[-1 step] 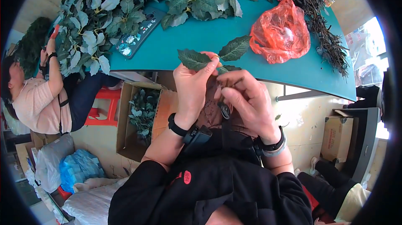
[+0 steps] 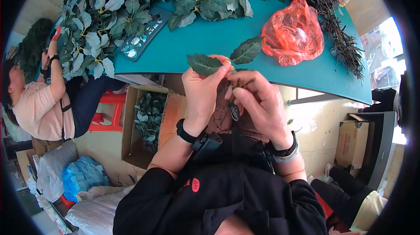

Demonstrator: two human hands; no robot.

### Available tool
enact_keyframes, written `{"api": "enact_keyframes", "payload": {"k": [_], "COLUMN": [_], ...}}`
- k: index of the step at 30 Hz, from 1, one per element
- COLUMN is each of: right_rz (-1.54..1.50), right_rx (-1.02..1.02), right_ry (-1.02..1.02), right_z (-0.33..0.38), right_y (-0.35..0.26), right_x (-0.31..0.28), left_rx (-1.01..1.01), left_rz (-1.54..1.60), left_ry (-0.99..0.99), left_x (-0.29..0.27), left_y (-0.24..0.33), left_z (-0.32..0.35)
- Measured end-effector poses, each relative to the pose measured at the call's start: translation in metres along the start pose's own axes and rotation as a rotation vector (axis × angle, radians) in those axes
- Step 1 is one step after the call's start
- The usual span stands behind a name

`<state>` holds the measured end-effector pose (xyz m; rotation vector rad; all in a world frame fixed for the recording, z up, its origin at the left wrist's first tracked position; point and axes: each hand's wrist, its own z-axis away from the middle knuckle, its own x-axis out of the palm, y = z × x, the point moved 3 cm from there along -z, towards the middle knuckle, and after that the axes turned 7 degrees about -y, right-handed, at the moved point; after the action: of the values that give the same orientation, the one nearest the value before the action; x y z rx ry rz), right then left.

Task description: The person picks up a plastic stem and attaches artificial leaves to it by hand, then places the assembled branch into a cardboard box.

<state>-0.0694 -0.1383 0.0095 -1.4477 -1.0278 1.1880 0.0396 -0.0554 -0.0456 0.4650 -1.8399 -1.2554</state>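
My left hand (image 2: 199,97) is closed, thumb against fingers, on a sprig of artificial green leaves (image 2: 246,52). One leaf spreads to the left over its fingers and another points up and right. Close beside it, my right hand (image 2: 261,107) pinches a thin brown twig (image 2: 248,82) near the base of the sprig. A dark coiled piece (image 2: 235,112) hangs just below the right fingers; whether it belongs to the twig is hidden. Both hands are just off the near edge of the green table (image 2: 179,42).
Leafy sprigs (image 2: 131,16) are heaped at the table's left and back, beside a phone (image 2: 146,36). A red plastic bag (image 2: 293,33) and dark twigs (image 2: 345,47) lie to the right. Below stands a carton (image 2: 173,110) of leaves. A co-worker (image 2: 43,108) sits at left.
The right fingers have shifted slightly upward, and the twig tip angles differently. The leaf sprig has moved a touch to the right. Both hands keep their hold.
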Motion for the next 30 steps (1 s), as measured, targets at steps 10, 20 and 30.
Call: {"api": "enact_keyframes", "payload": {"k": [10,20,30], "right_rz": [0.076,0.032,-0.249], "right_rx": [-0.053,-0.039,0.037], "right_ry": [0.156,0.114,0.184], "right_z": [-0.002,-0.004,-0.002], "right_y": [0.004,0.014,0.029], "right_x": [0.003,-0.002,-0.004], "left_rx": [0.085,0.16,-0.034], "left_rz": [-0.012,-0.023,0.1], "left_ry": [-0.015,-0.013,0.119], "left_x": [0.002,-0.004,-0.008], "left_y": [0.009,-0.004,-0.009], "left_z": [0.021,0.026,0.02]}}
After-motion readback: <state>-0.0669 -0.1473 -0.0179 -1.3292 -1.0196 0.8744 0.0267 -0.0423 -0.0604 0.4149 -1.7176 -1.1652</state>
